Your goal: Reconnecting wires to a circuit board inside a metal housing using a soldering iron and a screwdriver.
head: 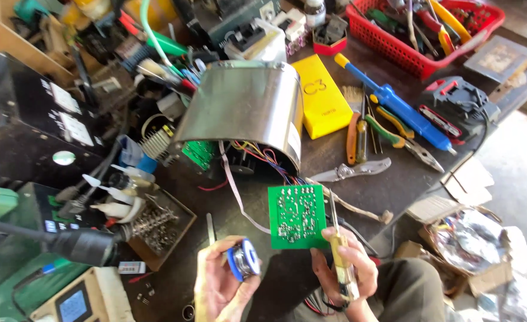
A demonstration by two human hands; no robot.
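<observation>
My left hand [218,286] holds a small blue spool of solder wire [243,259] at the bottom centre. My right hand [342,265] grips a yellow-handled soldering iron [338,250], tip pointing up, and also pinches the lower edge of a green circuit board [297,216], solder side facing me. Coloured wires [269,162] and a flat ribbon run from the board up into a shiny metal cylindrical housing [245,107] lying on its side on the dark workbench [394,179].
A yellow box [323,95], blue desoldering pump [394,104], pliers [403,136], wire stripper [353,171] and red tool basket [430,30] lie to the right. A tray of small parts [156,229] and green equipment [13,280] sit left. The bench edge drops off lower right.
</observation>
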